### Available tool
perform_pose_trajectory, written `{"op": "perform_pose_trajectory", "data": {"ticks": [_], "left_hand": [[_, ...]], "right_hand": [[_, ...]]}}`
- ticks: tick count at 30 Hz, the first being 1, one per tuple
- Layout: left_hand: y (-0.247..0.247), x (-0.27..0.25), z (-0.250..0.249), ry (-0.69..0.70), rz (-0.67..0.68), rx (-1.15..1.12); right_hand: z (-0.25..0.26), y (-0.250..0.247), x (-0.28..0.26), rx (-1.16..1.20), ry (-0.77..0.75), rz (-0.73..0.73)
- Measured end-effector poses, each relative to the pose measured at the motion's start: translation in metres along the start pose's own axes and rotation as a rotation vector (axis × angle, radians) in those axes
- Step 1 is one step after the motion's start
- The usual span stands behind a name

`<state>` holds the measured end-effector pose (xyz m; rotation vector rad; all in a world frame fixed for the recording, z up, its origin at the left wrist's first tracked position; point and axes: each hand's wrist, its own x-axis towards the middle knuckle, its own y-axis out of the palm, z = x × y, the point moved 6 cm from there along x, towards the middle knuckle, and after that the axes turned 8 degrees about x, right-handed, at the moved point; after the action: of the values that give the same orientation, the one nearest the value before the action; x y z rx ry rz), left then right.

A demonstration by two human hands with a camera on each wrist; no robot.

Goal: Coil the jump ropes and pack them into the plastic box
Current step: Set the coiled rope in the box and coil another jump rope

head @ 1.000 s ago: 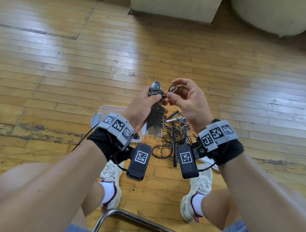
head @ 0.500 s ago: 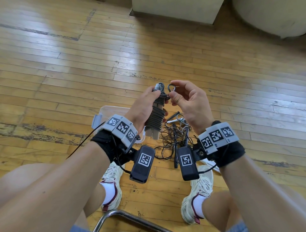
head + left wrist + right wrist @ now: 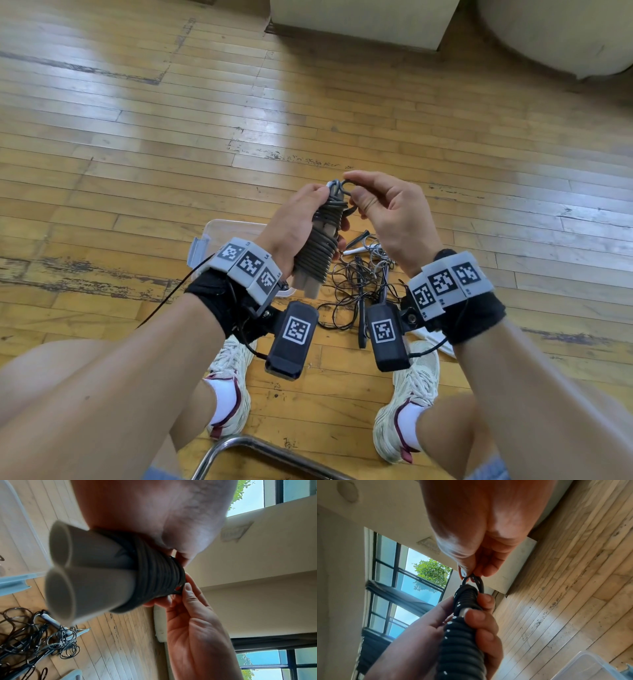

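My left hand (image 3: 301, 222) grips a jump rope bundle (image 3: 317, 246): two grey handles (image 3: 82, 573) side by side with dark cord wound tightly round them (image 3: 460, 649). My right hand (image 3: 380, 209) pinches the cord's end loop (image 3: 473, 580) at the top of the bundle (image 3: 344, 188) between thumb and forefinger. A clear plastic box (image 3: 226, 229) sits on the floor below my left hand, mostly hidden by it. A tangle of other jump ropes (image 3: 359, 284) lies on the floor between my hands; the left wrist view shows the same tangle (image 3: 30, 639).
I sit with both shoes (image 3: 407, 387) on a worn wooden floor (image 3: 171, 144). A metal chair tube (image 3: 239, 448) crosses the bottom. A pale cabinet base (image 3: 359, 20) and a rounded pale object (image 3: 555, 31) stand at the far side.
Both hands and the bundle have risen slightly and tilted. My right hand has brought the end loop closer to the top of the bundle.
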<state>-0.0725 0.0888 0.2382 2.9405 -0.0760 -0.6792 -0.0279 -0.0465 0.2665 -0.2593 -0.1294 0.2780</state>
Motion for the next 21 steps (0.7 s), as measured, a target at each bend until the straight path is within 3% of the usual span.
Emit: {"op": "perform_pose_trajectory", "data": {"ticks": [4,12,21], "left_hand": [[-0.0002,0.0016,0.0032,-0.022,-0.012,-0.043],[-0.0039,0.0039,0.0052,0.012,-0.062,0.053],[-0.0012,0.0023,0.0082,0.007,-0.009,0.01]], "right_hand": [[0.0034,0.0033,-0.0007,-0.126,-0.082,0.002],[0.007,0.001,-0.0027,-0.107,-0.11,0.103],[0.0068,0.0014,-0.0063,-0.202,-0.208,0.031]]}}
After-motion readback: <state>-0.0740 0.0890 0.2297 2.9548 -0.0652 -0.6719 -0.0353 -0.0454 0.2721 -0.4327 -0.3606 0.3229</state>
